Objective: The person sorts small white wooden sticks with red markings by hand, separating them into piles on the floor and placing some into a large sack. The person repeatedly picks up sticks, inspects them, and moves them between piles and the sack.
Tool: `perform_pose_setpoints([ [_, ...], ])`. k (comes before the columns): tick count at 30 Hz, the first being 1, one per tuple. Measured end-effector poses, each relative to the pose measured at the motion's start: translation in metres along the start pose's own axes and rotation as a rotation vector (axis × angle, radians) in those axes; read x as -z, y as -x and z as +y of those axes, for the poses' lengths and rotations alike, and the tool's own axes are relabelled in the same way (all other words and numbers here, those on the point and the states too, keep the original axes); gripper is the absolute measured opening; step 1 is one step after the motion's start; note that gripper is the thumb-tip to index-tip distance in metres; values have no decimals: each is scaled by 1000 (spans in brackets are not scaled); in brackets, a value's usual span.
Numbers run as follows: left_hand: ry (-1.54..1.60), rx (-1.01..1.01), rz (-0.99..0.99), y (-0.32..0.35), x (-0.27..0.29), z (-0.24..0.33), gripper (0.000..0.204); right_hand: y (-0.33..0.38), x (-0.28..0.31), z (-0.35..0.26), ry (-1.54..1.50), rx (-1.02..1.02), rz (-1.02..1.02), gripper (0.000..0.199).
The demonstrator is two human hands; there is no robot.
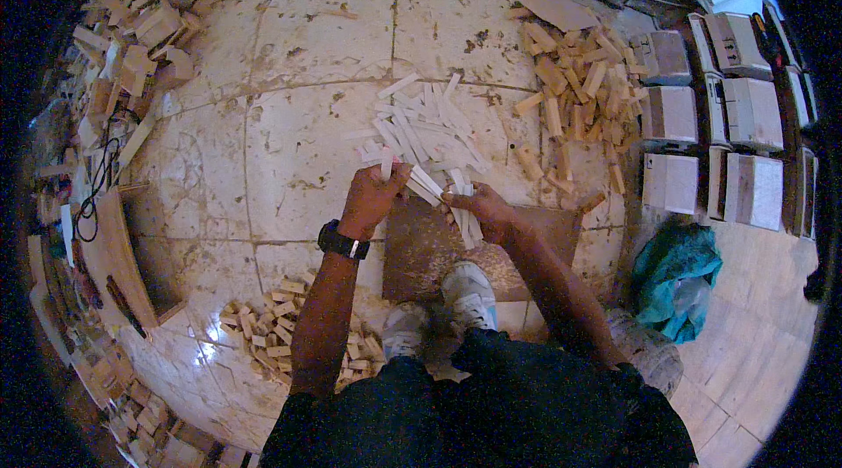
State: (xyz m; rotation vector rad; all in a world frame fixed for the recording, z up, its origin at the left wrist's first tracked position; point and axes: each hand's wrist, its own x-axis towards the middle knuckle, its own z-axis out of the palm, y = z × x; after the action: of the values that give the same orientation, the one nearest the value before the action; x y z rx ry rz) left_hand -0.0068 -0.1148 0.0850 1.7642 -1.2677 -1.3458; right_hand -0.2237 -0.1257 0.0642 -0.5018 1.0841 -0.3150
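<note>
Two hands are reaching out low over the floor. The left hand (pixel 373 196) is closing around one white stick (pixel 386 165). The right hand (pixel 481 209) is gripping a bunch of white sticks (pixel 463 221).

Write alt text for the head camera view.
Seen from above, a person's left hand and right hand hold pale wooden strips over a tiled floor. More strips lie ahead, with small wood blocks piled to the right.
</note>
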Motion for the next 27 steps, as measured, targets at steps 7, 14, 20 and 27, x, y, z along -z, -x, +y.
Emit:
perform_pose_setpoints([
  [7, -7, 64, 56, 4, -2, 6, 26, -5, -9, 3, -10, 44, 96, 24],
  [14, -364, -376, 172, -17, -1, -20, 29, -11, 0, 4, 107, 242, 192, 27],
  [20, -295, -73, -103, -37, 14, 4, 35, -15, 1, -3, 82, 340, 220, 23],
  [27, -355, -269, 157, -46, 13, 5, 44, -10, -2, -12, 21, 382, 250, 20],
])
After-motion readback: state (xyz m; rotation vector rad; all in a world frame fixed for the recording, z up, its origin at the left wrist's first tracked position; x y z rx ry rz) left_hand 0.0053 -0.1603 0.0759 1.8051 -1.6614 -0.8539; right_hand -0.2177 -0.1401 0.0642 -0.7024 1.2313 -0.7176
